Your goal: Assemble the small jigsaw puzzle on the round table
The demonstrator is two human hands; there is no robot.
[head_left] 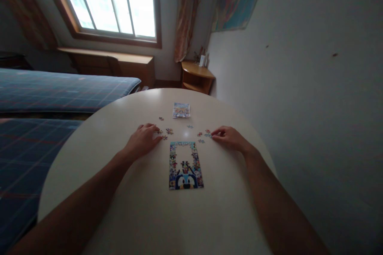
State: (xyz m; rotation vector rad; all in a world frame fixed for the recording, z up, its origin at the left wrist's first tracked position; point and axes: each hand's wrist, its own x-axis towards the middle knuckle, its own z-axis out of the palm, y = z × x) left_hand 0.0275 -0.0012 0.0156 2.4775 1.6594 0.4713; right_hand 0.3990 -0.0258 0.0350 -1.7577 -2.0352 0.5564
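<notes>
A partly assembled jigsaw puzzle (187, 181) lies flat on the white round table (143, 207), with a dog-like cartoon face at its near end and a gap in its upper middle. My left hand (144, 138) rests to its upper left, thumb and fingers apart, beside loose jigsaw pieces (169, 131). On the other side, my right hand (229, 137) has its fingertips pinched at the edge of a small group of jigsaw pieces (207, 132). One pale piece (190, 126) lies between the hands.
A small printed picture sheet (181, 110) lies beyond the pieces. Left of the table stand beds with blue plaid covers (60, 91). A wooden corner shelf (197, 69) is behind the table, and a white wall (314, 99) runs along the right.
</notes>
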